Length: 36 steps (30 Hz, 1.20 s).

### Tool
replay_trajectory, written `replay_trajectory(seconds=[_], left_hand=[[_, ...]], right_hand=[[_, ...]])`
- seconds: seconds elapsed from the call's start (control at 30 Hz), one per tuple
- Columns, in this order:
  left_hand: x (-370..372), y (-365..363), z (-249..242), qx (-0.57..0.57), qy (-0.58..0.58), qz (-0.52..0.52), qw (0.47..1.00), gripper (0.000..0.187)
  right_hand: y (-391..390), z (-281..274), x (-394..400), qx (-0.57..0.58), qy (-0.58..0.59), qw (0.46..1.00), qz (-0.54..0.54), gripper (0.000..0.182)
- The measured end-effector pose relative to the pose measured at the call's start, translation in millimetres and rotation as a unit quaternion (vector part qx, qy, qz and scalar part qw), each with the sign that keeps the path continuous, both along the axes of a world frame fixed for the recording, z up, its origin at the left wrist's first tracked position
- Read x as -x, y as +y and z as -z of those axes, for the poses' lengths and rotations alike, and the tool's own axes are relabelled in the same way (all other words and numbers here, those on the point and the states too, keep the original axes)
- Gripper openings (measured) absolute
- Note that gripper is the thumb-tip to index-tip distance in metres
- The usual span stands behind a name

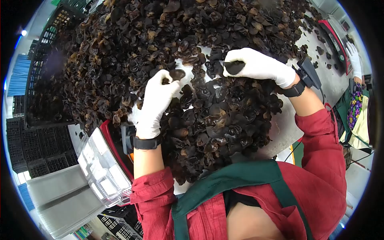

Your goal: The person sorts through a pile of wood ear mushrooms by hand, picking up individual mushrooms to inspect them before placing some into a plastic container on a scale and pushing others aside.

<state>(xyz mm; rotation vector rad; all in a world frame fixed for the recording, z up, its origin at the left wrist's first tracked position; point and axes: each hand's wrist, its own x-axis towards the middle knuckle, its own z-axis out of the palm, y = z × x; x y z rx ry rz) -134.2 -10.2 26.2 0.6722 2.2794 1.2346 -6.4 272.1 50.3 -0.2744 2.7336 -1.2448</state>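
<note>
My left hand (157, 94), in a white glove, pinches a brown wood ear mushroom (177, 75) between thumb and fingers. White-gloved too, my right hand (256, 66) is closed on a darker wood ear mushroom (234, 68). Both hands hover over the table, close to a small gap in the mushrooms where the pale surface shows. Beneath and in front of my body lies a heap of dark wood ear mushrooms (218, 124). A much larger pile of wood ear mushrooms (132, 44) spreads behind my hands.
A black plastic crate (40, 68) stands at the left, with mushrooms against it. A red scale with a clear cover (100, 168) sits left of my arm. Another red-edged device (336, 44) is at the right, beside a co-worker's gloved hand (353, 60). Stacked crates (40, 140) stand farther left.
</note>
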Motion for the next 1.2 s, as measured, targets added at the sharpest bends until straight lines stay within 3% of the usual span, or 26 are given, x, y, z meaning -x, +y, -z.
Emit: replay_trajectory(seconds=[0.07, 0.1, 0.2, 0.27, 0.33, 0.4, 0.47, 0.53, 0.6, 0.73, 0.8, 1.0, 1.07, 1.1, 1.13, 1.2], left_hand=[[-4, -1, -11, -0.108, -0.132, -0.054, 0.984, 0.009], [-4, 1, -18, -0.130, -0.173, -0.065, 0.974, 0.025], [-1, -3, -18, -0.205, -0.256, -0.061, 0.943, 0.039], [2, -2, -16, -0.224, -0.265, -0.041, 0.937, 0.042], [4, 3, -14, -0.210, -0.249, -0.032, 0.945, 0.039], [1, 11, -17, -0.208, -0.240, -0.033, 0.948, 0.032], [-4, 20, -23, -0.091, -0.110, -0.003, 0.990, 0.022], [-17, 42, -23, -0.090, 0.030, 0.062, 0.994, 0.018], [-29, 70, -6, -0.092, 0.097, 0.115, 0.984, 0.023], [-62, 113, 10, 0.082, 0.291, 0.178, 0.937, 0.025], [-64, 115, 31, 0.105, 0.346, 0.189, 0.913, 0.020], [-70, 89, 13, 0.058, 0.290, 0.164, 0.941, 0.008], [-69, 76, -2, 0.069, 0.270, 0.148, 0.949, 0.008], [-60, 58, -8, 0.127, 0.314, 0.168, 0.926, 0.011], [-55, 53, -21, 0.206, 0.248, 0.165, 0.932, 0.015], [-37, 31, -8, 0.165, 0.257, 0.130, 0.943, 0.018]], right_hand=[[-4, -1, 4, -0.016, -0.012, 0.999, 0.032, 0.016], [-4, -2, 4, -0.017, -0.011, 0.999, 0.035, 0.016], [-2, -3, 2, 0.021, 0.005, 0.999, 0.032, 0.019], [8, 2, 5, 0.013, -0.067, 0.995, 0.069, 0.033], [12, -2, 3, 0.049, -0.057, 0.994, 0.076, 0.038], [17, -12, 1, -0.181, -0.065, 0.972, 0.135, 0.030], [29, 3, -10, -0.233, -0.028, 0.959, 0.162, 0.040], [37, 16, -18, -0.280, 0.082, 0.939, 0.181, 0.049], [37, 8, -20, -0.290, 0.080, 0.936, 0.182, 0.050], [28, 6, -3, -0.258, 0.162, 0.936, 0.179, 0.036], [22, 9, 16, -0.216, 0.165, 0.951, 0.146, 0.029], [-1, 49, 90, -0.204, 0.148, 0.966, 0.061, 0.027], [-14, 68, 105, -0.198, 0.129, 0.969, 0.075, 0.030], [-21, 72, 107, -0.222, 0.126, 0.963, 0.081, 0.029], [-25, 77, 109, -0.246, 0.124, 0.957, 0.088, 0.030], [-24, 79, 111, -0.246, 0.120, 0.959, 0.076, 0.029]])
